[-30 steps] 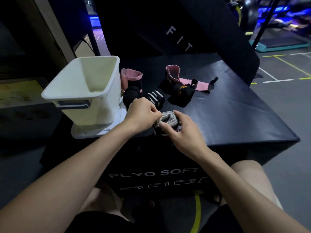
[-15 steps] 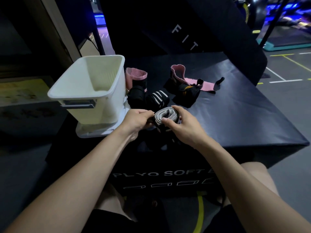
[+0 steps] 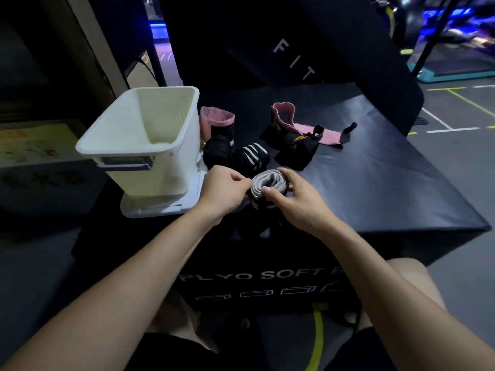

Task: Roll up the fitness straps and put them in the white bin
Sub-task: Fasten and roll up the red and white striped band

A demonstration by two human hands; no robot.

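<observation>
I sit at a black plyo box (image 3: 375, 183) lettered "PLYO SOFT" on its near face. A dark padded panel (image 3: 308, 41) marked "FIT" leans at its far side. Far right, yellow and white floor lines (image 3: 442, 127) cross grey flooring.

— Where does the view sit?
— There is one view only, from the person's head, facing forward and steeply down over both forearms.
— How near?
— Close: the left hand (image 3: 223, 192) and right hand (image 3: 297, 203) meet mid-frame over the tabletop (image 3: 375, 183).
— And the edges?
— Wide-angle bending; the white bin (image 3: 144, 145) stands left, gym floor (image 3: 455, 111) far right.
</observation>
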